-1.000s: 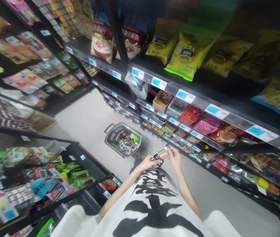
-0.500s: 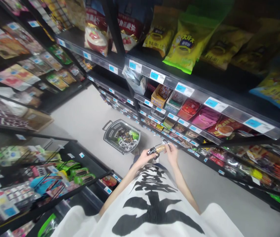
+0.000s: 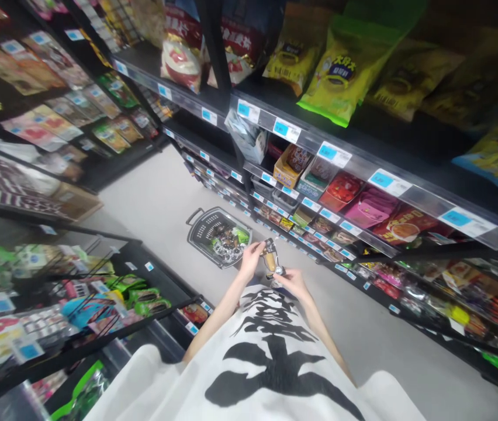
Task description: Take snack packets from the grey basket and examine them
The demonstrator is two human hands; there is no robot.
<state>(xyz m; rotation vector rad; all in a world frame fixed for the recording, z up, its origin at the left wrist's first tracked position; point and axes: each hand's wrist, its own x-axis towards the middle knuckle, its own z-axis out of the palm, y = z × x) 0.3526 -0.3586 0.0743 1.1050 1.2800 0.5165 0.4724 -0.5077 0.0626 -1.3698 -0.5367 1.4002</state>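
Between my two hands is a small snack packet [image 3: 270, 259], tan in the middle with black and clear shiny ends. My left hand [image 3: 253, 255] pinches its upper, dark end. At the lower end, the fingers of my right hand [image 3: 290, 280] close on the shiny wrapper. The print is too small to read. Just beyond my left hand, a dark shopping basket [image 3: 200, 235] stands on the floor with several wrapped items inside, some green and some in clear shiny film.
A tall black shelf [image 3: 319, 126] runs along the right, with yellow snack bags [image 3: 339, 70] on top and boxed packets below. More shelving with green packets [image 3: 148, 298] stands close on the left. Grey floor [image 3: 144, 181] lies between them.
The packet has turned from lying nearly crosswise to upright in view. My left hand has moved up to its far end, and my right hand has come down to the near end.
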